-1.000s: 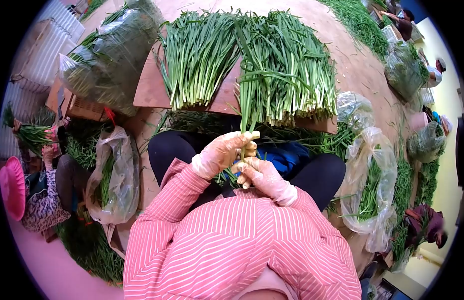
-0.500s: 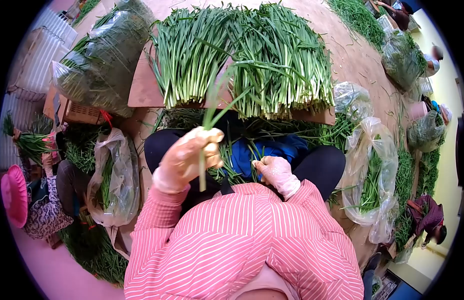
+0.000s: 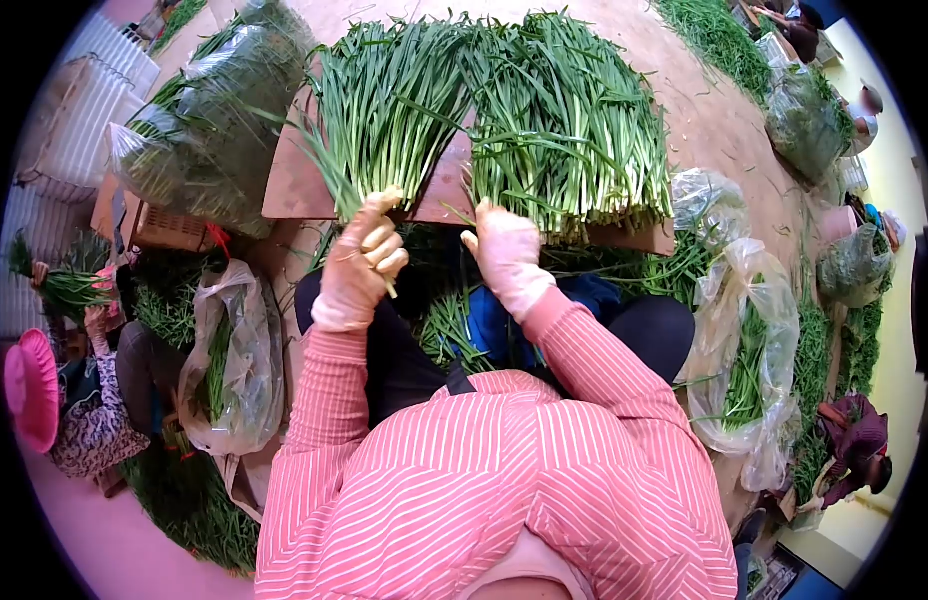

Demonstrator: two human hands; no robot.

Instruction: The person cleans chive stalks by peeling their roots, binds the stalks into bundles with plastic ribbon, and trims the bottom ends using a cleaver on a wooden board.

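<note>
left hand: curled into a loose fist [image 3: 364,257], thumb at the top and fingers folded inward, closed round a few green stalks [image 3: 336,178]
held stalks: leaves lean up and to the left, across the near left side of the left pile [image 3: 389,120]; a pale end pokes out below the fist
left arm: the forearm in its striped sleeve [image 3: 329,395] points almost straight forward, wrist upright
right hand: back of it turned up [image 3: 507,252], near the front edge of the tabletop [image 3: 294,190], just below the right pile [image 3: 569,120] – thumb held apart from the bent fingers; cannot tell whether the fingertips grip anything
right arm: the forearm slants forward and inward, over the blue cloth [image 3: 489,325] in the lap
between the hands: a gap, with the two well apart and both in thin pale gloves
lap: loose stalks [image 3: 449,330] lie beside the blue cloth, between dark-clad knees
sides: a clear bag with greens stands near each knee, left [image 3: 254,395] and right [image 3: 749,405]
</note>
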